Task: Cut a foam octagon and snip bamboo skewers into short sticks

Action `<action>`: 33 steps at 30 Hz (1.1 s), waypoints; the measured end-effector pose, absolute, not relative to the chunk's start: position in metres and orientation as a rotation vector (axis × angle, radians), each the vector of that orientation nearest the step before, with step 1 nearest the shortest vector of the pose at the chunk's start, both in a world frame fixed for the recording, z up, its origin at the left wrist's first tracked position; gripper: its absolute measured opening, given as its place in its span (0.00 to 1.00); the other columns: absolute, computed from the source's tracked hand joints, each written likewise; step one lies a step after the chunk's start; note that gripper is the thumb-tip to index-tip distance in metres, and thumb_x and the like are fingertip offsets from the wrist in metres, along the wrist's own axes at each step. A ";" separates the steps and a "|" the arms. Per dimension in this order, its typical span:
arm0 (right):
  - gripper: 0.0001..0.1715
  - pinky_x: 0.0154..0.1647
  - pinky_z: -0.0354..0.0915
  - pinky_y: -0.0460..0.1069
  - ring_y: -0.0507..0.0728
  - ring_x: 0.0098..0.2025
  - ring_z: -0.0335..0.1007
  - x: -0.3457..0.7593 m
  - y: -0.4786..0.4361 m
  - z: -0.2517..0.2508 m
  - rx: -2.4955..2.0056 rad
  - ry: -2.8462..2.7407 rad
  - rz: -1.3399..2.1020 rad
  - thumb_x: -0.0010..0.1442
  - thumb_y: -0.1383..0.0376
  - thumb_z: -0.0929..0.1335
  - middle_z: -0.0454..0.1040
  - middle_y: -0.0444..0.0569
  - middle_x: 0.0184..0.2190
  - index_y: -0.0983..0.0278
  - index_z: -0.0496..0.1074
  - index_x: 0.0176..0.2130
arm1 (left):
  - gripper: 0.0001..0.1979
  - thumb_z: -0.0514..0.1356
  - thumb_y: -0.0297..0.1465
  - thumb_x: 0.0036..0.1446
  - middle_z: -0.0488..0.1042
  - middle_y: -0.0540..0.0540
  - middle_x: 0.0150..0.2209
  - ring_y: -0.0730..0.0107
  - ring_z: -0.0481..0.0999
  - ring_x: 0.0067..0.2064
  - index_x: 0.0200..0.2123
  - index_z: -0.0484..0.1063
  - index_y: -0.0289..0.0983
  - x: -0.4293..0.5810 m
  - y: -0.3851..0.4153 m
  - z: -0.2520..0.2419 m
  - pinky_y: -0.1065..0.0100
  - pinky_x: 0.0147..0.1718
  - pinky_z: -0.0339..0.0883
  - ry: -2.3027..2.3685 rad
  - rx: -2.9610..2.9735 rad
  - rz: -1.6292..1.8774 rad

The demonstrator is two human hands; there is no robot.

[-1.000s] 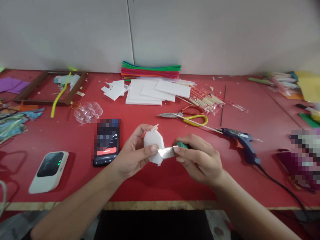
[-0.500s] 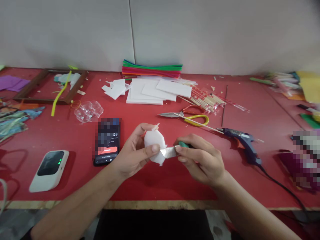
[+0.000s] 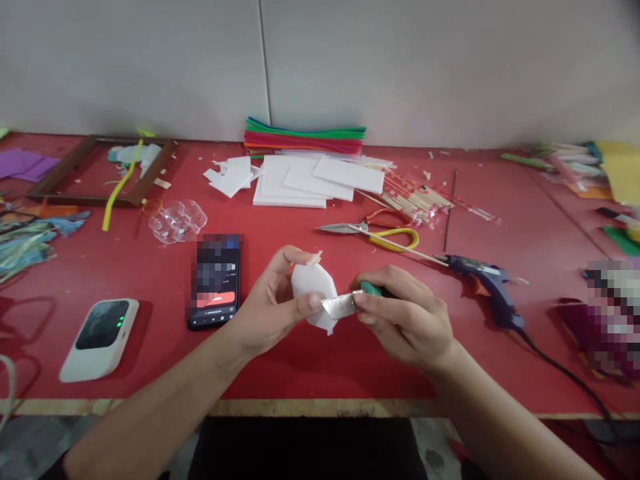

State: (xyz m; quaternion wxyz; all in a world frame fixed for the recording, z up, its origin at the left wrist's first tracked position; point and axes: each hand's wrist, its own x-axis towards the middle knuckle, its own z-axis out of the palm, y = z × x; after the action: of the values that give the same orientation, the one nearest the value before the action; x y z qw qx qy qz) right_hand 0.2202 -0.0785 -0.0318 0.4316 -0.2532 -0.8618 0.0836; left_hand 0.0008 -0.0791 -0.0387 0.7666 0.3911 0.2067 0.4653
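Note:
A rounded white foam piece is pinched between the thumb and fingers of my left hand, above the red table. Small slivers stick out at its top and bottom edges. My right hand is closed around a utility knife with a green handle. The knife's broad metal blade points left and lies against the right edge of the foam, close to my left thumb. Whether the blade is cutting in at that spot cannot be made out.
Scissors and a glue gun with a cord lie to the right. White foam sheets and coloured pipe cleaners are at the back. A phone, a white device and a wooden frame stand left.
The foam piece has turned a little and shifted slightly right in my left hand. The knife has moved slightly right too, its blade tilted a bit more.

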 end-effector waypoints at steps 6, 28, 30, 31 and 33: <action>0.20 0.34 0.68 0.54 0.56 0.35 0.71 0.219 -0.080 -0.031 -0.639 -2.147 0.203 0.61 0.73 0.67 0.74 0.53 0.40 0.58 0.69 0.51 | 0.20 0.70 0.31 0.54 0.74 0.54 0.33 0.74 0.75 0.30 0.45 0.64 0.45 0.004 -0.082 -0.041 0.71 0.31 0.71 0.541 0.855 0.986; 0.18 0.33 0.69 0.53 0.56 0.34 0.73 0.221 -0.074 -0.035 -0.717 -2.086 0.156 0.61 0.73 0.67 0.74 0.53 0.40 0.59 0.70 0.51 | 0.18 0.71 0.30 0.53 0.72 0.56 0.31 0.78 0.72 0.29 0.42 0.66 0.45 0.004 -0.082 -0.033 0.74 0.28 0.72 0.606 0.776 0.992; 0.18 0.35 0.71 0.53 0.57 0.36 0.74 0.222 -0.073 -0.038 -0.784 -2.050 0.150 0.61 0.73 0.68 0.76 0.53 0.40 0.59 0.70 0.50 | 0.18 0.71 0.30 0.53 0.71 0.56 0.32 0.78 0.71 0.30 0.43 0.67 0.44 0.004 -0.081 -0.035 0.75 0.29 0.72 0.690 0.784 1.023; 0.18 0.37 0.71 0.54 0.58 0.38 0.75 0.222 -0.072 -0.040 -0.826 -2.036 0.144 0.61 0.72 0.68 0.76 0.53 0.40 0.58 0.71 0.50 | 0.19 0.71 0.30 0.53 0.71 0.55 0.33 0.77 0.71 0.31 0.44 0.68 0.44 0.005 -0.080 -0.037 0.75 0.30 0.72 0.738 0.801 1.035; 0.18 0.41 0.72 0.54 0.59 0.41 0.75 0.222 -0.070 -0.042 -0.912 -2.023 0.125 0.61 0.72 0.68 0.77 0.52 0.41 0.59 0.71 0.51 | 0.19 0.71 0.32 0.53 0.71 0.52 0.36 0.74 0.72 0.35 0.46 0.68 0.43 0.006 -0.080 -0.042 0.73 0.32 0.73 0.827 0.860 1.044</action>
State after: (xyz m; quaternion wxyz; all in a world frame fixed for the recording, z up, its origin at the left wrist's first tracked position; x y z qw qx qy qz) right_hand 0.2222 -0.0704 -0.0423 0.4435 -0.3679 -0.8158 0.0504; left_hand 0.0057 -0.0801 -0.0419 0.7018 0.3865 0.3714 0.4692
